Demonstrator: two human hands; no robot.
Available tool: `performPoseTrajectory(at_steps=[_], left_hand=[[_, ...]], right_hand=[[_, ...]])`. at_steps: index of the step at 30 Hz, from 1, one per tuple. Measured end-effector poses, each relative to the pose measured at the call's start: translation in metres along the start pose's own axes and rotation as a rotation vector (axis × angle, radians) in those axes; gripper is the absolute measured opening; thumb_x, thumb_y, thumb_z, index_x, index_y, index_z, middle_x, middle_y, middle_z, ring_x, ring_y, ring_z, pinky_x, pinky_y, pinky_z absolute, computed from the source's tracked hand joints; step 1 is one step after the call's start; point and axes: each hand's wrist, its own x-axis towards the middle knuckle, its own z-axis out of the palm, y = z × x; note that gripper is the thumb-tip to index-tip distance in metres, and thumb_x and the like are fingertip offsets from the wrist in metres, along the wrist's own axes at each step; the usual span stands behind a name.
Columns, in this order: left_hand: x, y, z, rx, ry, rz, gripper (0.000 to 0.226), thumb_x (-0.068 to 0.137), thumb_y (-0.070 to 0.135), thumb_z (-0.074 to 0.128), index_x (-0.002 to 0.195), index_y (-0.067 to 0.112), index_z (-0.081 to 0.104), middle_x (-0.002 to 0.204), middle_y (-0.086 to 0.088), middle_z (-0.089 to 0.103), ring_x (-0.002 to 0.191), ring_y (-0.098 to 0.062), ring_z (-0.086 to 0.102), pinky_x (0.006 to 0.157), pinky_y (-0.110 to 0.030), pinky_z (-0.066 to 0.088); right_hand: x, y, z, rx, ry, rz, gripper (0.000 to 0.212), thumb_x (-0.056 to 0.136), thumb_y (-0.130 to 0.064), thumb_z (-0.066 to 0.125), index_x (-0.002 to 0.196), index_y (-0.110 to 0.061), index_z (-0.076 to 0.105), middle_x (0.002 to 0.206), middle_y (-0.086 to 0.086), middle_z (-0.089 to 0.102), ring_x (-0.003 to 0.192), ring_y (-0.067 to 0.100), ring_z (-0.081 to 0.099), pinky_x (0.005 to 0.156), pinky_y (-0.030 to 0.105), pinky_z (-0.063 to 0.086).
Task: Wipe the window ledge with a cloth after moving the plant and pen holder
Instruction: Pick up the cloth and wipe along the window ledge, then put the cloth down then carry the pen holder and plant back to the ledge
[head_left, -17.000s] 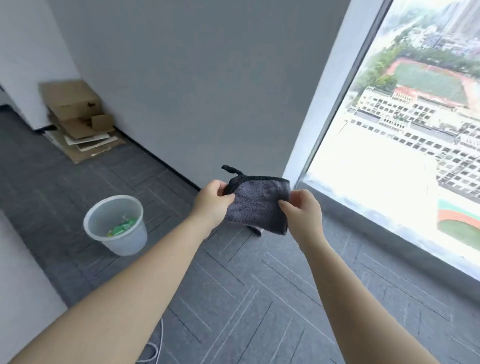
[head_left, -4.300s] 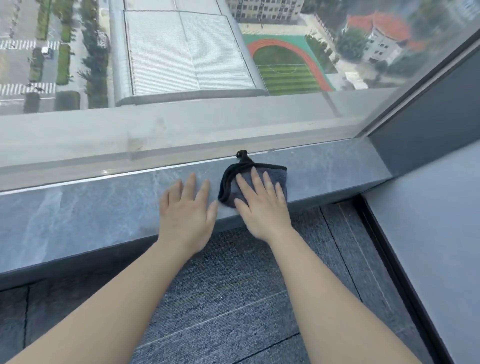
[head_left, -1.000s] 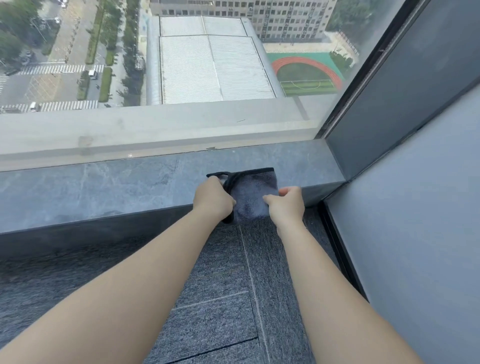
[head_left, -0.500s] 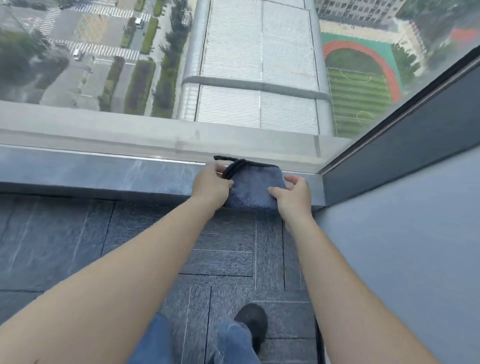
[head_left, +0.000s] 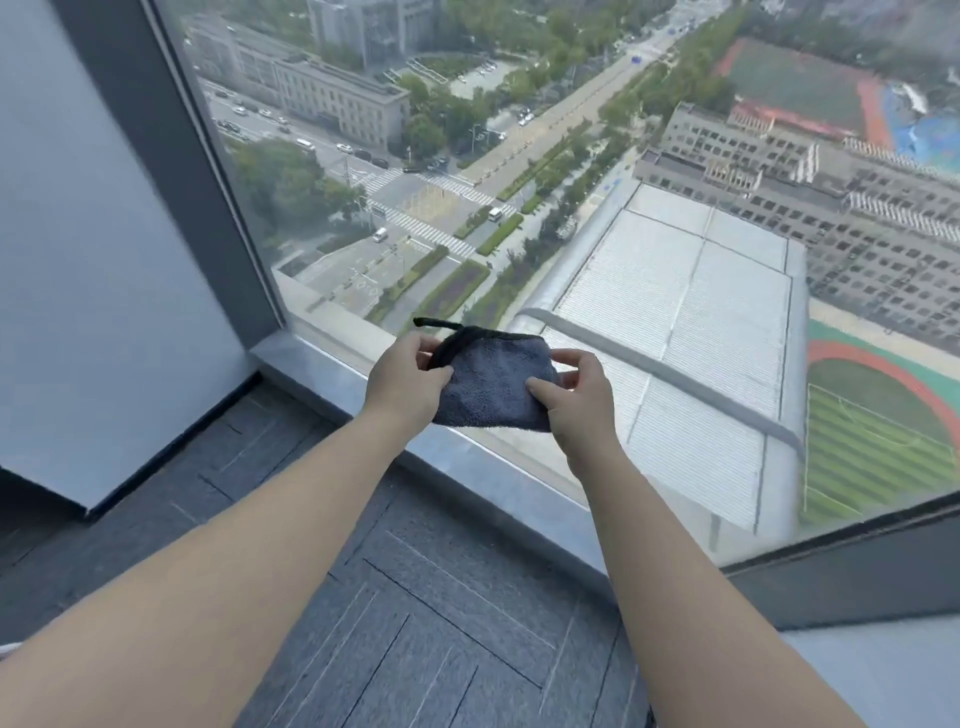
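Observation:
A small dark grey cloth (head_left: 493, 387) with a black edge and hanging loop is held up in the air above the window ledge (head_left: 483, 467). My left hand (head_left: 408, 376) pinches its left side near the loop. My right hand (head_left: 576, 397) pinches its right side. The grey stone ledge runs diagonally from the left corner toward the lower right, under the big window. No plant or pen holder is in view.
A large glass window (head_left: 623, 208) looks down on a city far below. A grey wall (head_left: 104, 260) and dark window frame close the left side. Another wall (head_left: 883, 665) stands at the lower right. Dark grey carpet tiles (head_left: 415, 597) cover the floor.
The cloth was lying on the ledge under both hands; now both hands have lifted it off the ledge. My view has swung up and toward the left corner of the window.

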Motion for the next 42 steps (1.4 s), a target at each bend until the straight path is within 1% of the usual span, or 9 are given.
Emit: performPoseTrajectory(at_steps=[5,8,15,22,26,29,33,38,42], left_hand=[[-0.044,-0.002,-0.151,-0.036,0.239,0.012,0.019,0.084,0.003,0.055,0.101,0.011,0.058,0.089,-0.004,0.057,0.087,-0.022,0.052,0.079,-0.033,0.045],[-0.079,-0.013,-0.246,-0.042,0.402,-0.015,0.02,0.084,0.003,0.055,0.101,0.011,0.059,0.093,-0.006,0.059,0.09,-0.022,0.054,0.091,-0.038,0.045],[-0.176,-0.052,-0.433,-0.038,0.813,-0.057,0.026,0.084,0.0,0.055,0.11,0.002,0.058,0.099,-0.004,0.056,0.093,-0.015,0.049,0.082,-0.023,0.036],[-0.267,-0.083,-0.566,-0.006,1.224,-0.179,0.027,0.083,0.0,0.055,0.109,0.001,0.059,0.095,-0.006,0.056,0.09,-0.017,0.049,0.077,-0.026,0.038],[-0.32,-0.097,-0.62,0.001,1.403,-0.243,0.026,0.085,0.001,0.053,0.11,0.001,0.059,0.096,-0.006,0.055,0.091,-0.018,0.05,0.08,-0.027,0.038],[-0.356,-0.114,-0.647,-0.009,1.509,-0.296,0.028,0.086,0.0,0.052,0.114,0.001,0.057,0.097,-0.009,0.055,0.092,-0.019,0.05,0.07,-0.025,0.039],[-0.401,-0.144,-0.686,-0.053,1.621,-0.336,0.028,0.085,0.001,0.053,0.113,0.002,0.058,0.104,-0.012,0.061,0.093,-0.02,0.052,0.081,-0.027,0.04],[-0.454,-0.188,-0.762,-0.037,1.688,-0.347,0.026,0.085,-0.001,0.053,0.109,0.001,0.06,0.095,-0.006,0.057,0.092,-0.019,0.052,0.072,-0.026,0.041],[-0.491,-0.225,-0.846,-0.026,1.676,-0.36,0.028,0.084,-0.001,0.054,0.111,0.001,0.059,0.108,-0.017,0.064,0.096,-0.025,0.056,0.089,-0.034,0.044]], right_hand=[[-0.06,-0.074,0.105,0.017,-0.202,-0.149,0.021,0.082,-0.006,0.057,0.102,-0.012,0.053,0.076,-0.002,0.05,0.075,0.02,0.052,0.074,0.035,0.045],[-0.11,-0.113,0.179,0.04,-0.344,-0.212,0.023,0.08,-0.002,0.057,0.097,-0.016,0.052,0.076,-0.002,0.051,0.079,0.022,0.053,0.08,0.042,0.049],[-0.228,-0.183,0.341,-0.003,-0.724,-0.387,0.036,0.08,0.0,0.057,0.116,-0.008,0.054,0.08,-0.003,0.051,0.083,0.021,0.053,0.08,0.037,0.049],[-0.339,-0.227,0.476,-0.025,-1.124,-0.519,0.031,0.077,0.002,0.056,0.071,-0.028,0.049,0.073,-0.005,0.051,0.082,0.021,0.053,0.074,0.03,0.042],[-0.407,-0.246,0.536,-0.028,-1.319,-0.596,0.027,0.078,0.003,0.057,0.076,-0.023,0.051,0.073,-0.005,0.052,0.082,0.021,0.052,0.076,0.034,0.043],[-0.454,-0.247,0.57,-0.053,-1.442,-0.621,0.022,0.08,0.002,0.056,0.097,-0.013,0.053,0.081,0.004,0.053,0.081,0.02,0.051,0.069,0.028,0.043],[-0.517,-0.245,0.615,-0.079,-1.554,-0.661,0.028,0.082,0.001,0.055,0.109,-0.005,0.054,0.076,0.001,0.052,0.08,0.019,0.051,0.066,0.025,0.042],[-0.603,-0.238,0.687,-0.072,-1.623,-0.664,0.023,0.08,0.002,0.055,0.098,-0.011,0.054,0.092,0.015,0.057,0.08,0.022,0.052,0.071,0.032,0.043],[-0.676,-0.245,0.754,-0.05,-1.623,-0.637,0.022,0.081,0.003,0.054,0.095,-0.014,0.05,0.087,0.013,0.054,0.077,0.023,0.051,0.067,0.033,0.042]])
